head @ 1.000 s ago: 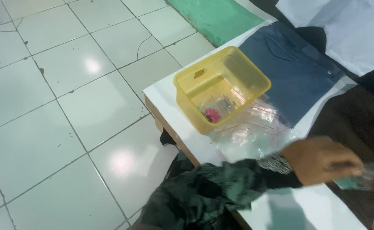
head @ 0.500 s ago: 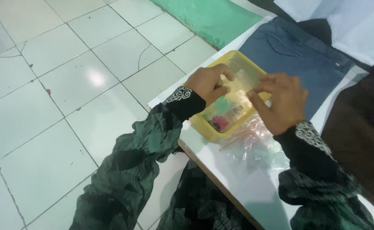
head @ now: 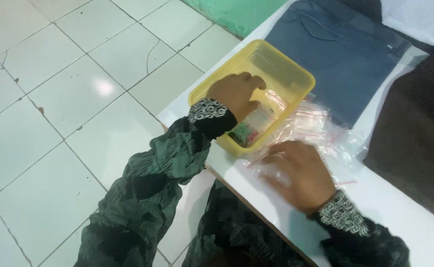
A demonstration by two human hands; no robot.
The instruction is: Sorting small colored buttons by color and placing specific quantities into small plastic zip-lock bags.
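Your left hand (head: 236, 94) reaches into a yellow plastic tray (head: 296, 79), its fingers curled down over the contents; whether they grip anything cannot be told, since the knuckles hide the fingertips. Just beneath the heel of that hand, inside the tray's near corner, lies a small clear bag (head: 250, 129) with green and pink bits showing through it. Your right hand (head: 298, 173) rests palm down, fingers spread and flat, on a loose heap of clear zip bags (head: 320, 129) with red seal strips; it presses on them rather than pinching any one of them.

The heap lies on the white tabletop (head: 399, 207), touching the tray's right-hand side and spilling toward you. The tray itself stands near the table's left edge, its long side running roughly along that edge. Beyond tray and bags lies a folded blue garment (head: 340, 54), flat on the table, with the bags' far fringe just overlapping its near corner. A dark brown cloth (head: 419, 133) covers the table's right part. Both your dark patterned sleeves end in embroidered cuffs. White floor tiles (head: 68, 99) fill the left side.
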